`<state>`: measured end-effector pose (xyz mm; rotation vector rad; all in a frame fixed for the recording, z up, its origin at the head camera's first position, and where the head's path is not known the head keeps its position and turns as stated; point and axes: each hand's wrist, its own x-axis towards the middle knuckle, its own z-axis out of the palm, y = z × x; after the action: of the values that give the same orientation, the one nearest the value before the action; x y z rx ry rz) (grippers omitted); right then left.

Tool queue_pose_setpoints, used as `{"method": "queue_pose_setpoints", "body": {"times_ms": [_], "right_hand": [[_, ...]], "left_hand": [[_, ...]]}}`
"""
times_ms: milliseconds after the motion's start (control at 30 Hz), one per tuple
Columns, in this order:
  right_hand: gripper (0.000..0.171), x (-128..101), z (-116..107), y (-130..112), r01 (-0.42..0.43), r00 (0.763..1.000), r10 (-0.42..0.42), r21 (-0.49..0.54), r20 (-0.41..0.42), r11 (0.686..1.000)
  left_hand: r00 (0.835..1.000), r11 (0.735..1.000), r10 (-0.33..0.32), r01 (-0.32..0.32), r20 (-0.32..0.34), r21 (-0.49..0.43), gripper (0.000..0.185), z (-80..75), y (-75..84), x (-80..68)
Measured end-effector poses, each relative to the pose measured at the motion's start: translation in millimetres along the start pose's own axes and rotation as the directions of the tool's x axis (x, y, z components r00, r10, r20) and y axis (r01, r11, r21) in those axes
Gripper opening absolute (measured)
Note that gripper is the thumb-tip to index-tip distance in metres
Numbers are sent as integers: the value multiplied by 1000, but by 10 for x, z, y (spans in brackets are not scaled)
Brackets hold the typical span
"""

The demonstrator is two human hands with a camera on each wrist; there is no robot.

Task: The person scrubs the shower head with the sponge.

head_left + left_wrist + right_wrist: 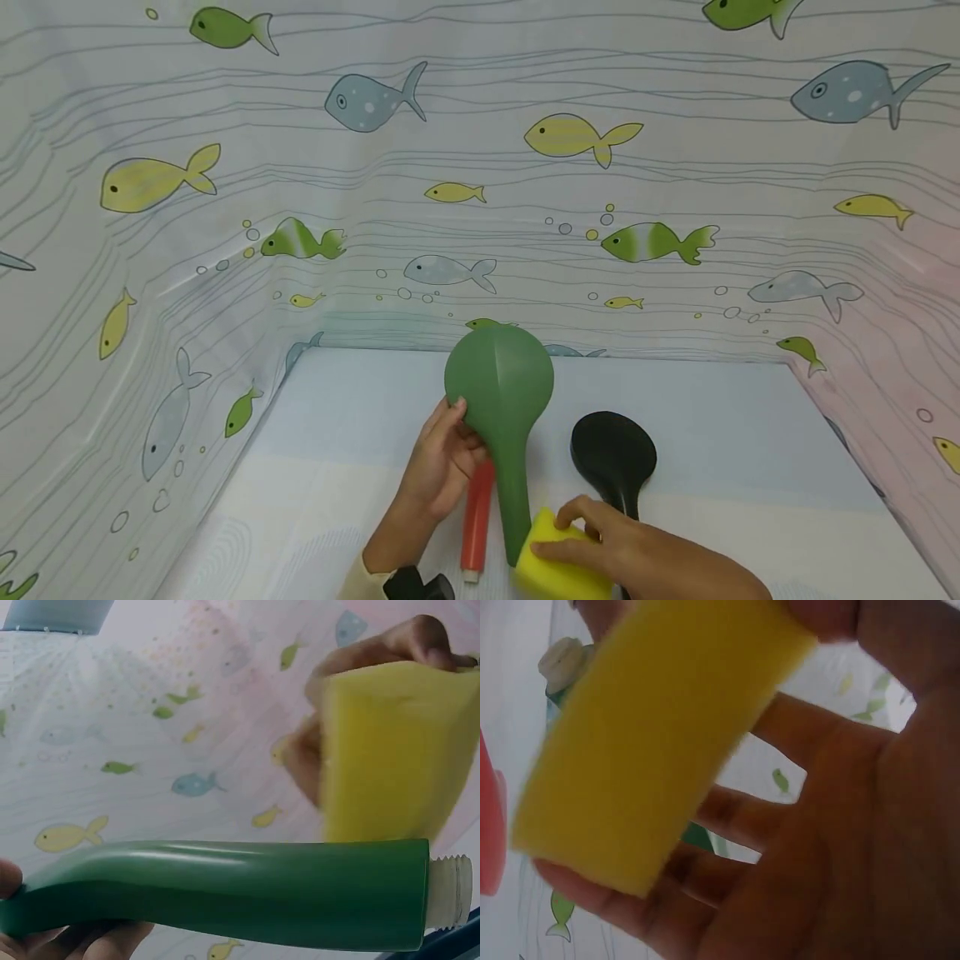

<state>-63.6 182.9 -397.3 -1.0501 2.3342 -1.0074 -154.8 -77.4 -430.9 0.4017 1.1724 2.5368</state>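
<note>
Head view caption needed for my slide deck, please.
Left hand holds a green shower head upright while right hand grips a yellow sponge at its handle.

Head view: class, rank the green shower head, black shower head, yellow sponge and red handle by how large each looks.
1. green shower head
2. black shower head
3. yellow sponge, partly covered by a hand, so unsure against the next
4. red handle, partly hidden

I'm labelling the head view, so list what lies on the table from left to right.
Left hand → red handle → green shower head → yellow sponge held by the right hand → black shower head.
</note>
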Motion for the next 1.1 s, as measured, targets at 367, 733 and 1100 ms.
{"method": "queue_pose_setpoints", "body": {"times_ms": [367,733,1100], "right_hand": [[49,-254,-166,82,203,979,-201,-162,34,966],[71,-386,-270,106,99,994,-102,-68,-44,993],[61,-376,-266,93,14,998,-17,-55,-58,998]], "left_hand": [[999,998,40,-39,-33,52,36,-149,185,18],[993,982,38,-16,-109,189,34,-562,344,-95],[971,973,40,15,-234,230,27,-1198,535,-439]]}}
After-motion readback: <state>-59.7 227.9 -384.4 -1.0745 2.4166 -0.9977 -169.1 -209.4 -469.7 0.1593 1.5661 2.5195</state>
